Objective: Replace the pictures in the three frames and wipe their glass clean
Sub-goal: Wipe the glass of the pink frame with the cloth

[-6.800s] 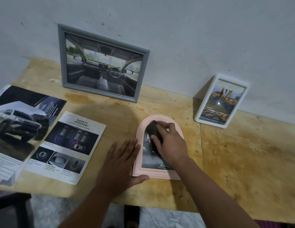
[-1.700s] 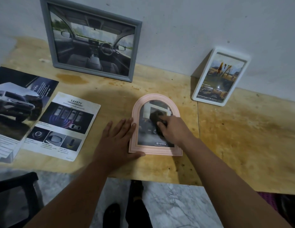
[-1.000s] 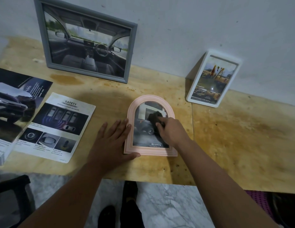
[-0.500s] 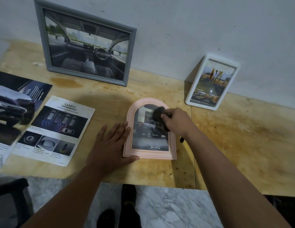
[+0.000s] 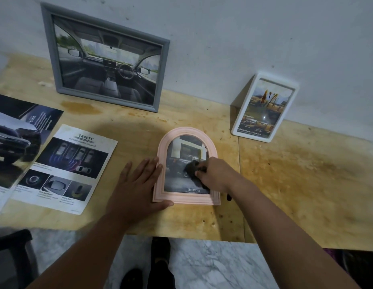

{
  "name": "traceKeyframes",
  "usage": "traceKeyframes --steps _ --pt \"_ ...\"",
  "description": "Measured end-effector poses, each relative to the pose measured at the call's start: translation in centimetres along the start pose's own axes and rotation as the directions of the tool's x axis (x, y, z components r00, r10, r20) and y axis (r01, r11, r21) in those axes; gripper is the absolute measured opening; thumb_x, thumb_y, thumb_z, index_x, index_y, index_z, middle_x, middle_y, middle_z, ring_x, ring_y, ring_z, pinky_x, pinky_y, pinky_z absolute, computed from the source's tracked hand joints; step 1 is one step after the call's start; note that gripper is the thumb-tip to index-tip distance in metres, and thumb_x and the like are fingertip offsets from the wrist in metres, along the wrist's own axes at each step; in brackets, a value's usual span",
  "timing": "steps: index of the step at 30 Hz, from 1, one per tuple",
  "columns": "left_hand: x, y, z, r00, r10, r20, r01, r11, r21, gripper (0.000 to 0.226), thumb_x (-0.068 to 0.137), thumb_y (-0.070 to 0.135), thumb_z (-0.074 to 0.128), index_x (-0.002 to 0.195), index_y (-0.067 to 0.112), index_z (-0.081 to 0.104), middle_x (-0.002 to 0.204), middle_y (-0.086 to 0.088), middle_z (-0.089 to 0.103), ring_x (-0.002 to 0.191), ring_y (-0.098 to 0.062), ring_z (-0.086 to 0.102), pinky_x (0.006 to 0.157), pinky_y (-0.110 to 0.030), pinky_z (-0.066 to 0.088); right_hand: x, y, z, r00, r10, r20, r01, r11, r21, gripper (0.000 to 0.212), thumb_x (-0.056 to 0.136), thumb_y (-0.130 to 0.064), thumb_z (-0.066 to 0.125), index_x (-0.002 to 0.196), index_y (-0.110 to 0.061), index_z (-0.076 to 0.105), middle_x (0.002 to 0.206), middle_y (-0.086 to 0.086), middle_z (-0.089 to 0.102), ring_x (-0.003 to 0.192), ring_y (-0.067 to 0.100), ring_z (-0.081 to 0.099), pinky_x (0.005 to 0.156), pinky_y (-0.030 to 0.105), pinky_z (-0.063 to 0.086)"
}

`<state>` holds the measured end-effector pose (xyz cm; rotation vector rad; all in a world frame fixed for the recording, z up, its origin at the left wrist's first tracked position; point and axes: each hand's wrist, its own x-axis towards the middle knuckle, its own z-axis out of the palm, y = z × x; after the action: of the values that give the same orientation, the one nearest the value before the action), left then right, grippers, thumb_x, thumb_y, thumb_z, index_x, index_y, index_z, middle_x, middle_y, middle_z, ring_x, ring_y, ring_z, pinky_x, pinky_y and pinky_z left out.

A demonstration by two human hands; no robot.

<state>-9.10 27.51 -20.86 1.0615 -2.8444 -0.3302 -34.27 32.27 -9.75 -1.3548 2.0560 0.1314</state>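
A pink arched frame [image 5: 182,133] lies flat on the wooden table [image 5: 306,184], holding a dark car picture. My right hand [image 5: 215,175] grips a dark cloth [image 5: 190,167] and presses it on the glass near the middle right. My left hand [image 5: 135,188] lies flat with straight fingers against the frame's left and bottom-left edge. A grey frame [image 5: 160,76] with a car interior picture leans on the wall at the back left. A small white frame [image 5: 294,89] leans on the wall at the back right.
A loose "Safety" brochure page [image 5: 66,167] and a larger car brochure [image 5: 16,138] lie at the left of the table. The table's front edge runs just below my hands, over a marble floor [image 5: 202,265]. A dark chair [image 5: 12,253] stands at the lower left.
My right hand has moved the cloth down from the glass's upper right to its middle. My left hand keeps its place against the frame.
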Motion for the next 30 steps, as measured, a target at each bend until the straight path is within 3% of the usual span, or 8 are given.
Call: traceKeyframes --steps 3,5,8,10,18,22,26,30 --pt "0.1 0.0 -0.1 1.000 0.002 -0.011 -0.002 1.000 -0.007 0.111 0.083 0.094 0.030 0.162 0.017 0.030 0.172 -0.003 0.017 0.159 -0.021 0.014 0.125 -0.060 0.016 1.8 -0.6 -2.1 0.976 0.014 -0.217 -0.001 0.998 0.057 0.031 0.102 -0.029 0.053 0.123 -0.015 0.071 0.105 0.014 0.073 0.094 0.031 0.067 0.086 0.042 0.057" --pt "0.0 0.0 -0.1 1.000 0.003 -0.009 -0.003 1.000 -0.003 0.110 0.084 0.094 0.030 0.162 0.017 0.030 0.172 -0.002 0.017 0.160 -0.020 0.014 0.125 -0.059 0.015 2.8 -1.2 -1.7 0.953 0.010 -0.304 -0.007 1.000 0.010 0.032 0.103 -0.028 0.051 0.123 -0.014 0.070 0.108 0.015 0.072 0.097 0.034 0.066 0.084 0.040 0.055" --pt "-0.1 0.0 -0.1 1.000 -0.001 0.002 0.001 1.000 0.000 0.109 0.084 0.093 0.029 0.163 0.018 0.027 0.173 -0.001 0.014 0.160 -0.019 0.011 0.126 -0.059 0.015 3.0 -1.6 0.9 0.964 0.020 -0.264 -0.039 0.997 -0.066 0.032 0.104 -0.028 0.047 0.122 -0.012 0.068 0.110 0.015 0.070 0.096 0.034 0.065 0.073 0.032 0.045" --pt "-0.1 0.0 0.0 1.000 0.001 0.009 -0.001 1.000 -0.002 0.109 0.084 0.093 0.029 0.163 0.018 0.026 0.173 -0.001 0.012 0.160 -0.019 0.010 0.126 -0.059 0.014 2.1 -1.4 1.9 0.972 0.037 -0.234 -0.055 0.996 -0.071 0.031 0.105 -0.028 0.046 0.120 -0.012 0.067 0.107 0.015 0.070 0.086 0.030 0.061 0.068 0.031 0.041" --pt "-0.1 0.1 -0.1 1.000 0.002 0.007 -0.002 1.000 -0.016 0.112 0.082 0.095 0.029 0.162 0.017 0.030 0.172 -0.002 0.016 0.159 -0.022 0.015 0.125 -0.060 0.016 -2.0 -0.9 2.9 0.998 -0.006 -0.065 -0.006 0.983 -0.185 0.028 0.102 -0.028 0.049 0.118 -0.015 0.068 0.103 0.009 0.069 0.076 0.021 0.054 0.066 0.030 0.043" --pt "-0.1 0.0 0.0 1.000 0.000 -0.013 0.000 1.000 -0.021 0.111 0.081 0.095 0.030 0.161 0.017 0.034 0.172 -0.001 0.018 0.158 -0.022 0.019 0.125 -0.061 0.017 -1.3 -0.5 0.1 0.997 0.015 0.074 -0.011 0.999 -0.053 0.028 0.100 -0.028 0.055 0.118 -0.014 0.072 0.097 0.009 0.072 0.082 0.023 0.067 0.071 0.033 0.054" --pt "-0.1 0.0 0.1 1.000 0.000 -0.010 0.000 1.000 -0.014 0.111 0.082 0.095 0.032 0.162 0.018 0.031 0.172 -0.001 0.016 0.159 -0.021 0.016 0.126 -0.059 0.015 2.3 -0.5 -2.4 0.968 0.045 -0.246 -0.031 0.998 0.059 0.028 0.101 -0.027 0.053 0.117 -0.016 0.074 0.097 0.011 0.073 0.085 0.028 0.066 0.070 0.029 0.047" --pt "-0.1 -0.1 0.0 1.000 -0.005 0.008 0.005 1.000 -0.005 0.110 0.083 0.094 0.030 0.163 0.019 0.027 0.173 0.000 0.012 0.160 -0.020 0.011 0.125 -0.060 0.015 3.8 -0.7 -0.1 0.956 0.078 -0.284 -0.065 0.996 0.053 0.031 0.101 -0.025 0.050 0.122 -0.016 0.071 0.106 0.015 0.073 0.095 0.036 0.066 0.079 0.036 0.054"
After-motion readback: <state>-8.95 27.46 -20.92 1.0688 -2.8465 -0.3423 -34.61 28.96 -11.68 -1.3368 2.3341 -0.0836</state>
